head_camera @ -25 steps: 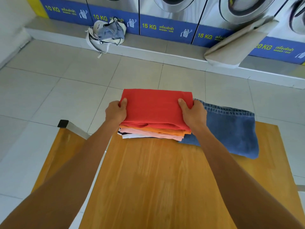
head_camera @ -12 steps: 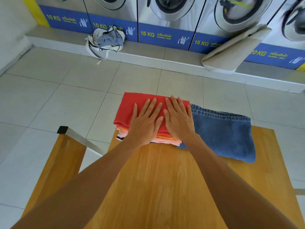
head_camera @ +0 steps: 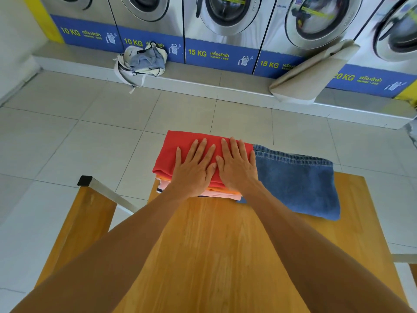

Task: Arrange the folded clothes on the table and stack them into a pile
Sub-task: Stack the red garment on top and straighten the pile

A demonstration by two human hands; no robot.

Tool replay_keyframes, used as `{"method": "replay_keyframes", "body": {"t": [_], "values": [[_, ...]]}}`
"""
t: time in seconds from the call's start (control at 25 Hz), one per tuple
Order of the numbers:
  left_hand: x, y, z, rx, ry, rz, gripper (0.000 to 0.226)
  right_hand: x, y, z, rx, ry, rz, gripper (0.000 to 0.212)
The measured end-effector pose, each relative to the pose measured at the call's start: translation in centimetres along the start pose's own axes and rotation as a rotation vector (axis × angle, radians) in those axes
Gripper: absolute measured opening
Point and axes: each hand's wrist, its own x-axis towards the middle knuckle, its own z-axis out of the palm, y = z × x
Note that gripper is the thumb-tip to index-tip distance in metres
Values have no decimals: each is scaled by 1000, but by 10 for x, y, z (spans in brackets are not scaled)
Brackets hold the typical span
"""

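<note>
A second ago both hands gripped the red garment's side edges; now the left hand [head_camera: 194, 170] and right hand [head_camera: 237, 168] lie flat on the red garment [head_camera: 178, 145], fingers spread wide, holding nothing, thumbs almost touching. The pile [head_camera: 221, 192] sits directly under the palms at the table's [head_camera: 214, 245] far edge. This looks like pressing the stack flat; next probably comes the folded jeans [head_camera: 297, 181], just beside the right little finger. Lower layers show only as thin edges.
</note>
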Motion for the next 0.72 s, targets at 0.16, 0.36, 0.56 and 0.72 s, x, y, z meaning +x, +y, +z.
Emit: {"method": "replay_keyframes", "body": {"t": [0.16,0.36,0.56,0.72], "values": [[11,-4,-11,-106,40,-85,61,2,4,-2,1,51,-12,61],[11,-30,-19,-179,67,-252,62,-4,0,6,4,79,-25,61],[24,-64,-45,-552,344,-762,49,0,4,6,9,58,-28,61],[34,-80,-48,-678,228,-698,59,3,5,5,23,57,-27,60]]}}
